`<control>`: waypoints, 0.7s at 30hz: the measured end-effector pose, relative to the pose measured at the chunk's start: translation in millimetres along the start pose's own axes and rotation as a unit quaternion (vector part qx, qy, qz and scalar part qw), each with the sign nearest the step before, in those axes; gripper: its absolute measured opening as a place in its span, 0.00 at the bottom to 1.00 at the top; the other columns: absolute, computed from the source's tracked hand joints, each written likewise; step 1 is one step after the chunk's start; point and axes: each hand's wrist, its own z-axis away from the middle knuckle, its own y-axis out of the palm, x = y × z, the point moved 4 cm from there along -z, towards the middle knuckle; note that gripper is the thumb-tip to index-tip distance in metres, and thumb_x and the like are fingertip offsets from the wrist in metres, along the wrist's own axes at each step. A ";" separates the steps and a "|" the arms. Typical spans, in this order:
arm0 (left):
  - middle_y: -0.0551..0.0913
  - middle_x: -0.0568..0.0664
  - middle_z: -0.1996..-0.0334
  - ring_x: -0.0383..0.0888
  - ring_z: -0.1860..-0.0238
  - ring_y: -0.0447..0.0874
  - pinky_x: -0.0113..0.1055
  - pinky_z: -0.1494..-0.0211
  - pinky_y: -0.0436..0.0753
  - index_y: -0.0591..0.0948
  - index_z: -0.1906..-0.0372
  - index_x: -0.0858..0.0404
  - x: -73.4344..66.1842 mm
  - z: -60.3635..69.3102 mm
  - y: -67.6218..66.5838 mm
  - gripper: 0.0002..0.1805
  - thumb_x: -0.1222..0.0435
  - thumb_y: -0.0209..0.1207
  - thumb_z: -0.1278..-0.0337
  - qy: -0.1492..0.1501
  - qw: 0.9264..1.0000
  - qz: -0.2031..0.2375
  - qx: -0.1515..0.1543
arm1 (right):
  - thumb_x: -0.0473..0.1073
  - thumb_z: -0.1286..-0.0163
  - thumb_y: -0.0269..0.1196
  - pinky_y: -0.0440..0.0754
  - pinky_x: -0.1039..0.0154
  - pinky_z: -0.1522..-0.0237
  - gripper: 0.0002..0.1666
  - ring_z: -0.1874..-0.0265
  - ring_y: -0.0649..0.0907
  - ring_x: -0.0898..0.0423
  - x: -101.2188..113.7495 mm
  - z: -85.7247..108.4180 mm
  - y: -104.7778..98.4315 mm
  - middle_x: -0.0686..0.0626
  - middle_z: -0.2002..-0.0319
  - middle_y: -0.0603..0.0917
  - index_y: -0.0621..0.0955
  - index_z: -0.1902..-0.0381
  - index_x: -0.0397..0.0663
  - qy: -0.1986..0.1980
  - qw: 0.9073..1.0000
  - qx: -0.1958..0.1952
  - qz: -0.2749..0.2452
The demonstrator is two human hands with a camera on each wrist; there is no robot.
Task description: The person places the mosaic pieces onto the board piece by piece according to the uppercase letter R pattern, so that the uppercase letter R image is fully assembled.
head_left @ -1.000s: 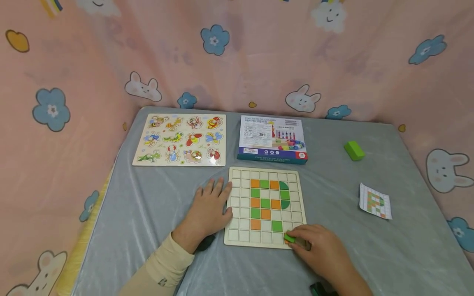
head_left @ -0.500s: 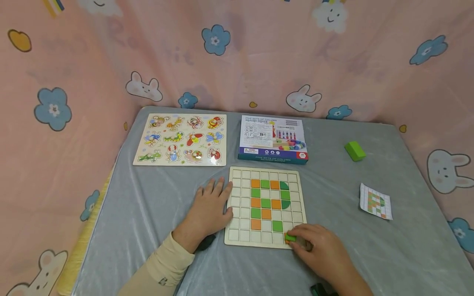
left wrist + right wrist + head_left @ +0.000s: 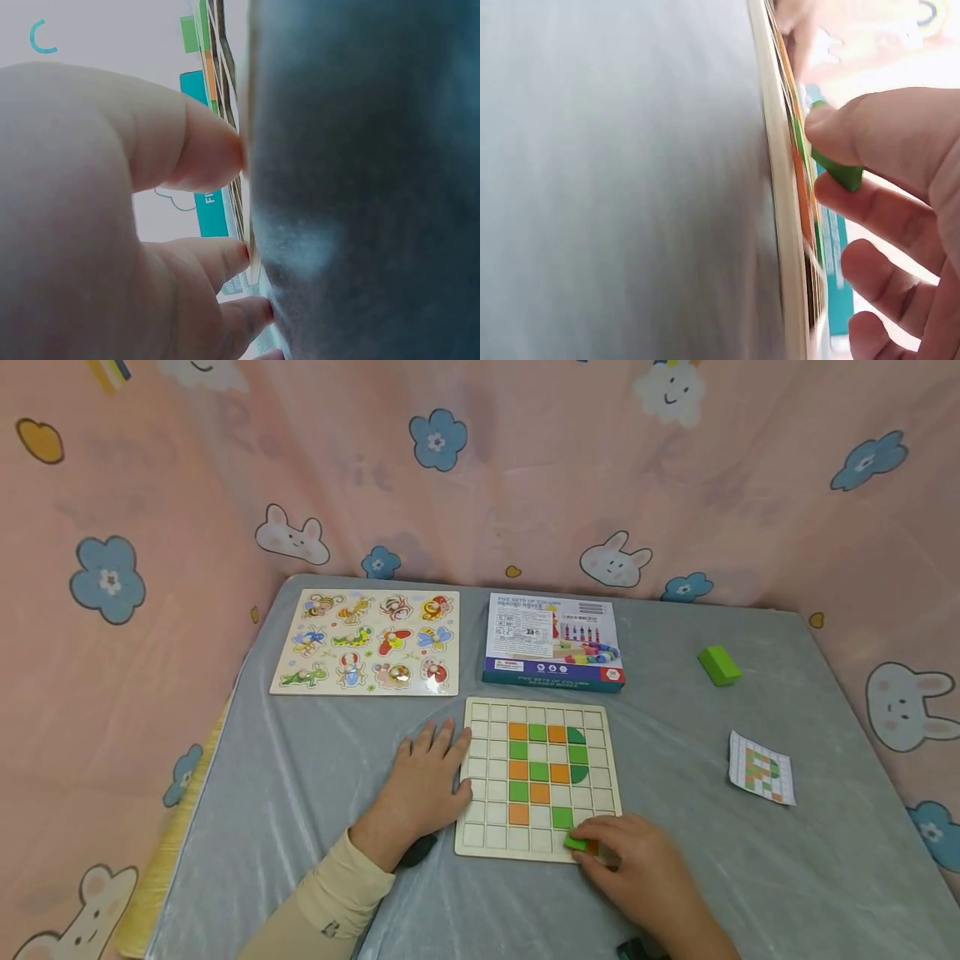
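My right hand point(image 3: 637, 868) pinches a small green block point(image 3: 575, 842) between thumb and fingers, low over the bottom row of a pale wooden grid board point(image 3: 474, 843). In the right wrist view the green block point(image 3: 845, 174) is tilted, apart from the board at its lower end. An orange tile point(image 3: 592, 847) shows partly under the fingers. Green and orange square tiles and two rounded dark green tiles point(image 3: 578, 773) sit in the board's cells. My left hand point(image 3: 422, 781) lies with fingers spread, its fingertips touching the board's left edge.
Behind the board are an insect picture puzzle point(image 3: 367, 643) and a flat printed box point(image 3: 553, 647). On the right lie a green block point(image 3: 719, 666) and a pattern card point(image 3: 761, 768). Grey cloth point(image 3: 675, 735) covers the table; a pink curtain point(image 3: 510, 485) hangs behind.
My right hand has slid slightly left with the green block, uncovering more of the orange tile beside it. The left hand and the board have stayed in place.
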 end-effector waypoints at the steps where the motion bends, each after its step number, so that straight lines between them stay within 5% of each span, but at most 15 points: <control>1: 0.64 0.64 0.20 0.67 0.20 0.58 0.69 0.26 0.62 0.66 0.17 0.63 0.3 0.0 0.0 0.37 0.53 0.56 0.24 0.000 1.000 -0.001 0.001 | 0.42 0.48 0.86 0.84 0.63 0.60 0.20 0.60 0.83 0.65 3.3 -1.3 2.2 0.66 0.56 0.89 0.92 0.59 0.64 -0.017 1.000 -0.005 -0.007; 5: 0.64 0.65 0.20 0.67 0.20 0.59 0.68 0.26 0.63 0.66 0.17 0.63 1.4 0.3 0.0 0.37 0.53 0.56 0.24 -0.001 1.000 -0.003 0.000 | 0.41 0.50 0.86 0.83 0.63 0.60 0.19 0.61 0.83 0.65 19.3 -7.7 13.2 0.65 0.55 0.90 0.93 0.60 0.65 -0.073 0.997 -0.007 -0.015; 12: 0.64 0.64 0.20 0.67 0.20 0.59 0.68 0.26 0.63 0.66 0.17 0.62 2.4 1.1 0.6 0.37 0.53 0.56 0.24 -0.003 1.000 -0.001 -0.001 | 0.42 0.44 0.84 0.84 0.57 0.54 0.14 0.57 0.84 0.61 42.5 -21.4 29.3 0.63 0.54 0.89 0.92 0.61 0.63 -0.096 0.994 0.044 0.002; 21: 0.65 0.64 0.20 0.67 0.21 0.59 0.68 0.26 0.64 0.67 0.18 0.62 2.2 0.3 1.0 0.37 0.52 0.56 0.24 0.002 1.000 -0.008 -0.009 | 0.45 0.44 0.84 0.80 0.64 0.63 0.14 0.65 0.76 0.65 48.4 -23.1 36.6 0.64 0.64 0.77 0.95 0.58 0.59 -0.090 0.994 0.064 -0.004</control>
